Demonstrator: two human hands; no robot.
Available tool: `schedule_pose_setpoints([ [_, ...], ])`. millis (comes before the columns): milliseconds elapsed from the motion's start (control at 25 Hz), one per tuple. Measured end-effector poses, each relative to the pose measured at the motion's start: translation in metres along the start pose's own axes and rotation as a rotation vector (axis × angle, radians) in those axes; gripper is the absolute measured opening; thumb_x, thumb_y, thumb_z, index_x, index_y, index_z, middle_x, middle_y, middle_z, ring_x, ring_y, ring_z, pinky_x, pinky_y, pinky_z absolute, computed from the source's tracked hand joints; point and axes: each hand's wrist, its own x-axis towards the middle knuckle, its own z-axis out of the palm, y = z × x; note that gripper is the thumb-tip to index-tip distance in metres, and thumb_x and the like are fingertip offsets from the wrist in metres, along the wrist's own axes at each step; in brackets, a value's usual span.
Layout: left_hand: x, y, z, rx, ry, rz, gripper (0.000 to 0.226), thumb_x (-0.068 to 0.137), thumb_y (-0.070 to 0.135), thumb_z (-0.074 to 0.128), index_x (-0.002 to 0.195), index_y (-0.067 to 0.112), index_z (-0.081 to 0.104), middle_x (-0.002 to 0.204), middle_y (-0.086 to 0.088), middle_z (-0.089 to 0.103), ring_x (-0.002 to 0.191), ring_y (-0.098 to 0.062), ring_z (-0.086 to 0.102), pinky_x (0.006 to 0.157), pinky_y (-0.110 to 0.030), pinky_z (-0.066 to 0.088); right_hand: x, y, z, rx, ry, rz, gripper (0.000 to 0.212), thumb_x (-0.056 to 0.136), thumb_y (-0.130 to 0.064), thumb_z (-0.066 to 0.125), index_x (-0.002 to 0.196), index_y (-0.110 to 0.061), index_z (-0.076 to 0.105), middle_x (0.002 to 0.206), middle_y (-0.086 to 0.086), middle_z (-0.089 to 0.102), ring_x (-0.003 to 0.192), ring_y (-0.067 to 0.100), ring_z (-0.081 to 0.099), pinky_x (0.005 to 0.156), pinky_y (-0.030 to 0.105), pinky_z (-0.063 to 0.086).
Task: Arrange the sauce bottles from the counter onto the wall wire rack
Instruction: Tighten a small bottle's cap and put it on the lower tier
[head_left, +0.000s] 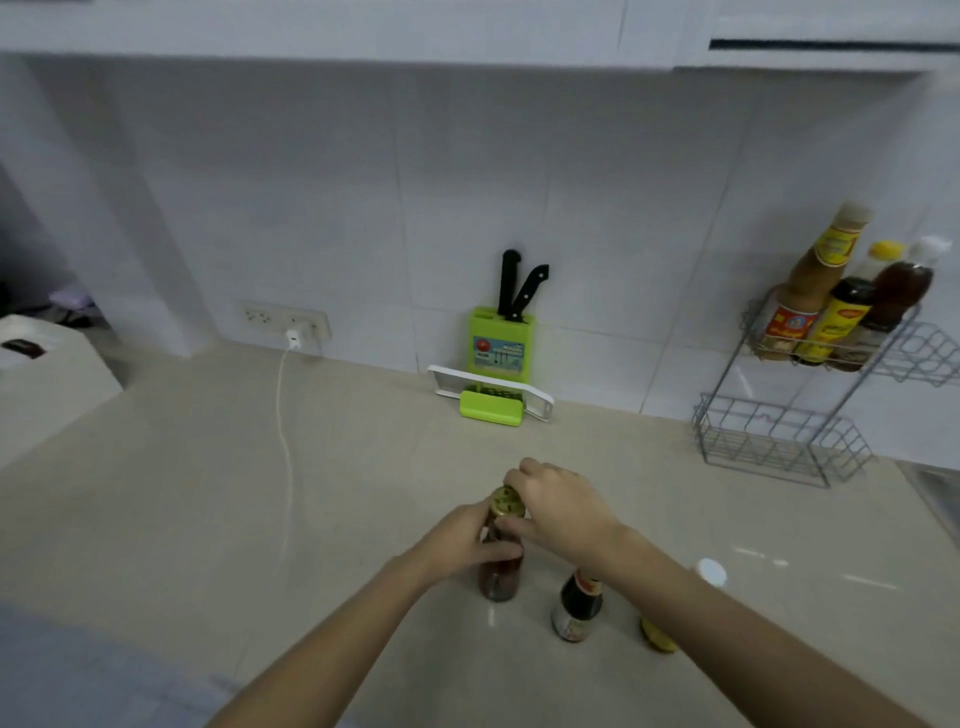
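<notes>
A dark reddish sauce bottle (500, 574) with a gold cap stands on the beige counter (208, 493) in front of me. My left hand (460, 543) grips its neck and body, and my right hand (563, 512) holds the cap from above. To its right stand a dark bottle with a red-and-white label (577, 605) and a yellow bottle (657, 635) mostly hidden behind my right forearm, with a white cap (711, 571) showing beyond the arm. The wire rack (789, 441) hangs on the right wall; its upper tier holds three sauce bottles (831, 301).
A green knife block (500, 340) with two black-handled knives leans on the back wall, a white and green slicer (491, 400) lying before it. A white charger and cable (284, 415) run from the wall socket across the counter. A white appliance (41, 374) stands at left.
</notes>
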Motion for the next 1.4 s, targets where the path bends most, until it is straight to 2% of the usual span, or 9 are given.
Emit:
schedule_pose_setpoints([
  [120,-0.001,-0.004,0.002,0.006,0.041,-0.010,0.033,0.076,0.035,0.072,0.102,0.033,0.051,0.104,-0.004,0.068,0.100,-0.022,0.065,0.090,-0.043,0.055,0.003,0.010,-0.001,0.127,-0.021,-0.099,0.042,0.085,-0.039,0.064,0.115,-0.010,0.058,0.109,0.010,0.056,0.099,0.030,0.058,0.080,0.040,0.048],
  [360,0.005,-0.007,0.002,0.065,0.034,0.022,0.042,0.080,0.032,0.074,0.114,0.018,0.055,0.110,-0.007,0.068,0.102,-0.023,0.065,0.086,-0.033,0.051,0.011,0.029,-0.007,0.156,-0.095,-0.366,0.039,0.087,-0.026,0.066,0.121,-0.009,0.054,0.112,0.010,0.057,0.101,0.027,0.057,0.086,0.034,0.045],
  [520,0.006,-0.010,0.004,0.065,0.034,0.030,0.035,0.080,0.035,0.072,0.107,0.024,0.053,0.106,-0.005,0.068,0.099,-0.022,0.065,0.087,-0.038,0.053,0.016,0.022,-0.006,-0.306,0.030,-0.448,0.041,0.089,-0.042,0.057,0.111,-0.008,0.056,0.104,0.012,0.063,0.095,0.029,0.059,0.078,0.039,0.046],
  [680,0.002,-0.012,0.008,-0.003,0.054,0.053,0.030,0.081,0.035,0.070,0.103,0.026,0.051,0.103,-0.002,0.068,0.097,-0.017,0.064,0.085,-0.037,0.053,0.016,0.018,-0.001,-0.609,0.060,-0.480,0.045,0.081,-0.059,0.058,0.084,-0.014,0.064,0.077,0.003,0.067,0.070,0.021,0.060,0.061,0.030,0.046],
  [800,0.002,-0.017,0.014,-0.040,0.101,0.079,0.033,0.082,0.033,0.070,0.107,0.023,0.052,0.097,0.005,0.065,0.088,-0.010,0.060,0.077,-0.029,0.049,0.012,0.016,0.005,-0.582,0.081,-0.473,0.042,0.083,-0.057,0.055,0.083,-0.016,0.063,0.075,0.002,0.067,0.067,0.019,0.058,0.058,0.031,0.045],
  [960,0.003,-0.016,0.017,-0.001,0.147,0.098,0.035,0.082,0.034,0.070,0.110,0.023,0.053,0.089,0.014,0.058,0.077,0.002,0.053,0.064,-0.006,0.038,0.011,0.026,0.001,-0.346,0.061,-0.491,0.040,0.097,-0.042,0.043,0.116,-0.010,0.054,0.104,0.009,0.064,0.092,0.027,0.056,0.072,0.038,0.045],
  [1120,0.003,-0.018,0.018,0.039,0.154,0.114,0.035,0.083,0.033,0.070,0.111,0.019,0.054,0.085,0.015,0.054,0.068,0.017,0.051,0.061,-0.003,0.036,0.010,0.033,0.005,-0.163,-0.002,-0.462,0.041,0.100,-0.040,0.040,0.131,-0.014,0.042,0.116,0.008,0.058,0.101,0.025,0.054,0.081,0.038,0.044],
  [1200,0.005,-0.019,0.017,0.044,0.144,0.115,0.036,0.083,0.033,0.070,0.111,0.018,0.054,0.083,0.017,0.053,0.067,0.018,0.050,0.060,-0.002,0.035,0.006,0.028,0.009,-0.085,-0.023,-0.436,0.039,0.100,-0.036,0.042,0.131,-0.013,0.043,0.115,0.009,0.059,0.099,0.026,0.056,0.082,0.038,0.043],
  [1400,0.004,-0.019,0.017,0.035,0.138,0.113,0.034,0.083,0.034,0.070,0.109,0.018,0.054,0.080,0.018,0.051,0.068,0.020,0.049,0.060,-0.003,0.035,0.013,0.027,0.005,-0.328,0.018,-0.472,0.040,0.096,-0.043,0.042,0.113,-0.009,0.053,0.102,0.010,0.064,0.087,0.028,0.060,0.073,0.039,0.046],
])
